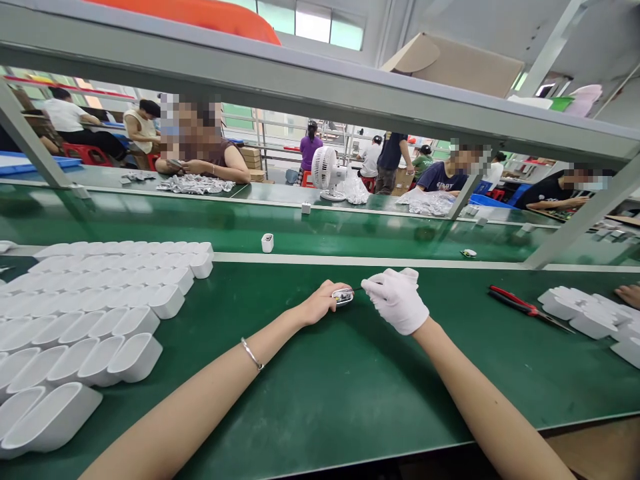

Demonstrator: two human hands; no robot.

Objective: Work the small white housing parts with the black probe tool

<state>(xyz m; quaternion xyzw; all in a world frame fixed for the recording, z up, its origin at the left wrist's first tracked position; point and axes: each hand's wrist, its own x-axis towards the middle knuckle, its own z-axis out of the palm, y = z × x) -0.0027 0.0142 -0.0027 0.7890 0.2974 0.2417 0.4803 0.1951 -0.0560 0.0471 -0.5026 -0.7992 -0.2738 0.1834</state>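
My left hand, bare with a silver bracelet at the wrist, grips a small white oval housing. Dark and yellowish electronic parts show in the housing's open face. Just to the right, my right hand wears a white glove, its fingers pinched together. A thin dark wire-like piece runs from the gloved fingertips to the housing. Whether it is a wire or a slim tool I cannot tell. Both hands are over the green work table.
Rows of white oval shells fill the left side. Red-handled pliers lie right, near more white shells and another person's hand. Beyond stand a white part and a fan. A shelf beam crosses overhead.
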